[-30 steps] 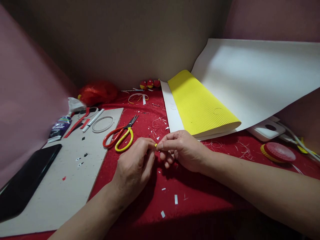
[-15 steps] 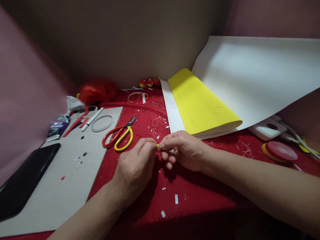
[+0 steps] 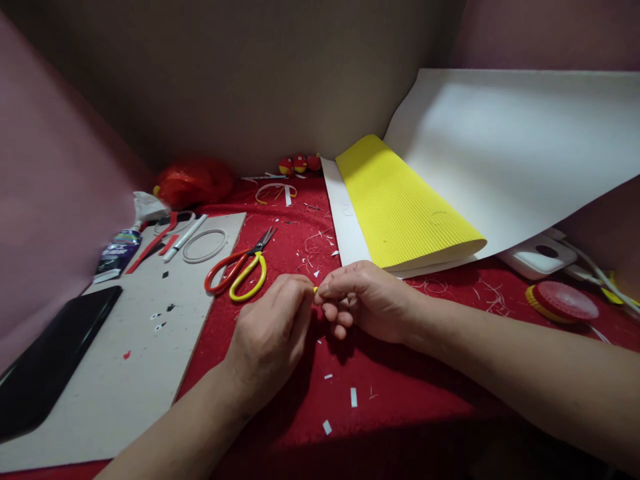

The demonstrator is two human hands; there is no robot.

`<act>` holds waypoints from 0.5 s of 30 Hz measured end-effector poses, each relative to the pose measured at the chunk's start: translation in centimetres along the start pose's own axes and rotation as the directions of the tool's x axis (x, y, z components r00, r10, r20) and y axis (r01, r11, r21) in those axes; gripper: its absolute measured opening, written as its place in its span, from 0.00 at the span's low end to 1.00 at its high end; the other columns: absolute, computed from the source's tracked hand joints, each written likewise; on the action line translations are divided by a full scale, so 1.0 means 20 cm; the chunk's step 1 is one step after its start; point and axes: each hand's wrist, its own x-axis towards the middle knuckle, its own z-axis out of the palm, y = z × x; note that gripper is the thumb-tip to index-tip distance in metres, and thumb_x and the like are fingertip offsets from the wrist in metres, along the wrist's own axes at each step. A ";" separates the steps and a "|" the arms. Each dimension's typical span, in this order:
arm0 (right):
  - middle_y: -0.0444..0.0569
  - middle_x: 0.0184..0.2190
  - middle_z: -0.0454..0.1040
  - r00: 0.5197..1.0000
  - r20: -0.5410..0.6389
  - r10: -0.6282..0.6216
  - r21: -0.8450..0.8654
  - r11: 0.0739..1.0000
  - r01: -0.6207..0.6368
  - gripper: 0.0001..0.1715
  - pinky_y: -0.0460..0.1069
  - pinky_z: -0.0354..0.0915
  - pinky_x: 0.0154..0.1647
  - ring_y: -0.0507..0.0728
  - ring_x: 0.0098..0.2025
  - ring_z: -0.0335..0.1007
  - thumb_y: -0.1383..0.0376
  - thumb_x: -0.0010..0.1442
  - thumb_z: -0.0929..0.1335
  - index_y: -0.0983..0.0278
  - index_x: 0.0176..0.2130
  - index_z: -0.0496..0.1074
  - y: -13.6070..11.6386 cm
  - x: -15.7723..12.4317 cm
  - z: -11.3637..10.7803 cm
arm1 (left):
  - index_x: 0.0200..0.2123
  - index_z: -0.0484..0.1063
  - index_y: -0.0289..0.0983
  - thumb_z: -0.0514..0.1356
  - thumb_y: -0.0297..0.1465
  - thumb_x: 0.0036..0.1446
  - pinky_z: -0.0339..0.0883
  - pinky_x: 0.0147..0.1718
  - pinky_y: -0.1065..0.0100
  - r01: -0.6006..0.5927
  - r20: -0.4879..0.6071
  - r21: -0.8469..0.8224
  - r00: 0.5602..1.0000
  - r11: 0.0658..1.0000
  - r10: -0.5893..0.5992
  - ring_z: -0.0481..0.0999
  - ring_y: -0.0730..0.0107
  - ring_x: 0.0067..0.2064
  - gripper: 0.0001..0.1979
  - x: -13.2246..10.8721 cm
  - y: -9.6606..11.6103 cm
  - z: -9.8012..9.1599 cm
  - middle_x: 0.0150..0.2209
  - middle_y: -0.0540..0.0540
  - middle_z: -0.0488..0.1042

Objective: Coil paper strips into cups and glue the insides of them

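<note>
Both hands (image 3: 315, 313) pinch tiny yellow piece (image 3: 315, 289)

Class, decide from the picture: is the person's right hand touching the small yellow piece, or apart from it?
Touching. The head view shows the right hand pinching the small yellow piece together with the left hand.

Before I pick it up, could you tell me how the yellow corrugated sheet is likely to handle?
The yellow corrugated sheet curls over at its near edge, so it probably flexes easily and droops. It looks thin, so likely light. It lies on a large white sheet, which may shift with it.
</note>
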 end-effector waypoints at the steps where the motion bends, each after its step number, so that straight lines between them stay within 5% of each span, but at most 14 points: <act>1: 0.44 0.13 0.66 1.000 0.000 -0.004 0.001 1.000 0.004 0.04 0.44 0.62 0.15 0.47 0.13 0.56 0.71 0.44 0.65 0.70 0.20 0.70 0.00 0.00 0.00 | 0.34 0.66 0.36 0.52 0.22 0.57 0.67 0.32 0.71 0.000 0.000 0.001 1.000 1.000 0.000 0.71 0.73 0.32 0.06 0.00 0.00 0.00 0.32 0.48 0.71; 15: 0.43 0.11 0.65 1.000 -0.021 0.005 -0.016 1.000 -0.006 0.04 0.43 0.58 0.12 0.47 0.12 0.56 0.72 0.42 0.64 0.68 0.19 0.68 0.00 0.00 0.00 | 0.35 0.66 0.35 0.52 0.22 0.57 0.65 0.30 0.74 -0.090 0.030 0.214 0.996 0.973 0.085 0.74 0.73 0.36 0.05 -0.02 -0.01 0.01 0.37 0.46 0.73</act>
